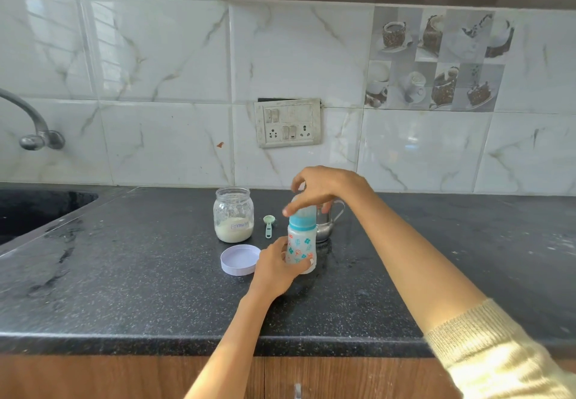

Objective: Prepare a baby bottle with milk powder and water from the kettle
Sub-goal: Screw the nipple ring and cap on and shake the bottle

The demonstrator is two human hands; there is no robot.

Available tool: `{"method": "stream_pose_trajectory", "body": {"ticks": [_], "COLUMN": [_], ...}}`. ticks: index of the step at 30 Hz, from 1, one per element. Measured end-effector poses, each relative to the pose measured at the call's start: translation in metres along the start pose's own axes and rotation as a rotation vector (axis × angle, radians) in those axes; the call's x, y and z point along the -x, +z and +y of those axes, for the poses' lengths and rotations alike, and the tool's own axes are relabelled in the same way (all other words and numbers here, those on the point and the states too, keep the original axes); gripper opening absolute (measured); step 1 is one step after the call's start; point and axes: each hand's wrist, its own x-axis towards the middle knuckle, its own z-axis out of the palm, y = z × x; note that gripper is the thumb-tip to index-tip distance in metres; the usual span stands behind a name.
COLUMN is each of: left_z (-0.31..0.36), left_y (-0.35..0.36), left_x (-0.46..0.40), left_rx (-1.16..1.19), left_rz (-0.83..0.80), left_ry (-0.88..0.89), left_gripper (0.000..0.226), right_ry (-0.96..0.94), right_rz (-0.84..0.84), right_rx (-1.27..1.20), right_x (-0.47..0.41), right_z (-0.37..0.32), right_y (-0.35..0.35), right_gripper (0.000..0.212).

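Observation:
A baby bottle [300, 247] with a flower print and a blue collar stands upright on the black counter [156, 274]. My left hand [276, 266] grips its lower body. My right hand [321, 188] comes down from above, fingers curled round the bottle's clear cap. Left of the bottle stands an open glass jar [233, 215] labelled "Formula", about a third full of white powder. Its lilac lid [239, 260] lies on the counter in front. A small green scoop [269, 225] lies between jar and bottle. A steel kettle [325, 222] stands behind the bottle, partly hidden.
A black sink [34, 208] with a steel tap [34, 124] lies at the far left. A switch and socket plate [288, 122] hangs on the tiled wall. The counter's front edge runs above wooden cabinet doors [124, 377].

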Motion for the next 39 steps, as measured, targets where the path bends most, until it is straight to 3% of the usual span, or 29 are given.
{"method": "stream_pose_trajectory", "body": {"ticks": [4,9,11,16,21,32,35,39], "left_z": [0.000,0.000,0.001,0.000,-0.003,-0.003,-0.004,-0.006], "left_y": [0.000,0.000,0.001,0.000,0.000,0.002,0.002,0.000], "left_x": [-0.001,-0.001,0.000,0.000,-0.002,-0.004,-0.003,0.001], "left_rx": [-0.013,0.002,0.005,0.011,0.010,0.005,0.006,0.052], "left_rz": [0.003,0.011,0.007,0.005,-0.005,0.018,0.010,-0.042], "left_ry": [-0.002,0.005,-0.001,-0.005,0.005,-0.006,0.003,0.022], "left_gripper": [0.063,0.059,0.059,0.060,0.061,0.062,0.063,0.068], "right_ry": [0.026,0.116,0.196,0.282,-0.107,-0.067,-0.022,-0.066], "right_rz": [0.036,0.422,0.499,0.370,0.041,0.415,0.409,0.203], "right_rx": [-0.036,0.051,0.075,0.028,-0.219,-0.021,-0.146,-0.895], "right_x": [0.002,-0.004,-0.004,-0.002,0.005,-0.011,-0.005,0.018], "right_z": [0.002,-0.008,-0.010,-0.001,0.020,-0.006,0.006,0.032], "right_y": [0.002,0.029,0.035,0.034,0.013,0.045,0.061,0.090], "right_gripper": [0.053,0.055,0.056,0.081,0.054,0.047,0.065,0.083]}}
